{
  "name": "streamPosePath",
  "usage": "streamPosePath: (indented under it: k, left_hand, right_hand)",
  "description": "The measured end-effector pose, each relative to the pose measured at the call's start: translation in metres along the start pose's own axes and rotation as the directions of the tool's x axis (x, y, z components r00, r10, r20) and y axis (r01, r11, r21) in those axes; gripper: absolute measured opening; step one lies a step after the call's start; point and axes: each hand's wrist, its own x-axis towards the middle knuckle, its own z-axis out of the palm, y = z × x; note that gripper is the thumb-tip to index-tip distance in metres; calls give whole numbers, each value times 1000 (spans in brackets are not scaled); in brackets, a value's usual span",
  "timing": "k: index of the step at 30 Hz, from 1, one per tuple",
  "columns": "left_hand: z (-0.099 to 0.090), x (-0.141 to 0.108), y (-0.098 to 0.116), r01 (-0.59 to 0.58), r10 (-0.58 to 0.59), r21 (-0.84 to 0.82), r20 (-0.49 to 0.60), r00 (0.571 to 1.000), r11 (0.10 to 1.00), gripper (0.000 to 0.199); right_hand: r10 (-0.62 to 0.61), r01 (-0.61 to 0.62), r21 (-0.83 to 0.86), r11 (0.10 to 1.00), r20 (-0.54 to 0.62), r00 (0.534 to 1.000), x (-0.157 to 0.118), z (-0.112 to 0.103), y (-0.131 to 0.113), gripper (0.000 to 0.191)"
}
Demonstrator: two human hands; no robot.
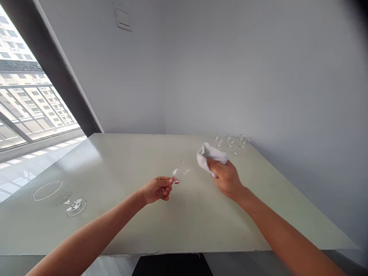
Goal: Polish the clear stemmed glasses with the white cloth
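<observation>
My left hand (161,188) pinches a small clear stemmed glass (181,171) by its stem, above the middle of the table. The bowl tilts away to the upper right, and its rim is hard to make out. To the right of the glass and apart from it, my right hand (225,176) grips a white cloth (211,153), bunched and slightly blurred. At the table's left stands another stemmed glass (75,207), with a wide round rim and a clear foot. Three more glasses (230,141) are grouped at the far right, beyond the cloth.
The pale table (138,153) reaches back to grey walls behind and on the right. A large window (34,88) with a railing outside is at the left. A switch plate (123,17) is on the wall. Something black (172,265) shows below the table's front edge.
</observation>
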Motion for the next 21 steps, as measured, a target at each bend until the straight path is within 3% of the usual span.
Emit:
streamPosePath:
  k: [3,5,6,8,10,12,15,17,19,20,21]
  left_hand:
    - [13,5,-6,-22,58,330,-98,994,944,26]
    - [24,4,-10,-56,211,631,-173,962,774,25]
    - [30,2,-11,-74,314,749,-184,931,658,23]
    - [38,-3,-14,-106,497,887,-150,855,449,22]
    - [42,-7,-16,-131,606,936,-102,789,328,28]
    - [42,-9,-17,-142,663,945,-95,742,294,30]
    - [38,-4,-20,-150,697,927,-145,702,343,29]
    - [32,1,-21,-143,712,910,-199,673,390,28]
    - [27,6,-22,-152,737,896,-237,633,418,27]
    - [25,8,-21,-165,747,891,-241,620,424,27]
    - [22,10,-21,-181,754,889,-232,614,421,26]
  right_hand:
    - [-220,211,68,975,173,960,3,8,-34,36]
    - [-232,190,190,963,230,945,7,17,-46,30]
    - [-177,110,263,959,245,953,9,21,-46,27]
    - [32,-166,419,892,308,951,13,28,-39,29]
    - [253,-466,568,678,415,874,15,33,-27,40]
    - [370,-637,682,361,522,768,15,38,-17,45]
    - [477,-691,722,-34,619,624,7,50,-9,41]
    - [608,-665,728,-166,607,512,0,57,-9,35]
    - [712,-617,759,-208,550,436,-6,60,-12,33]
    - [724,-604,768,-211,539,431,-8,60,-14,33]
    - [701,-604,768,-211,550,455,-8,59,-18,35]
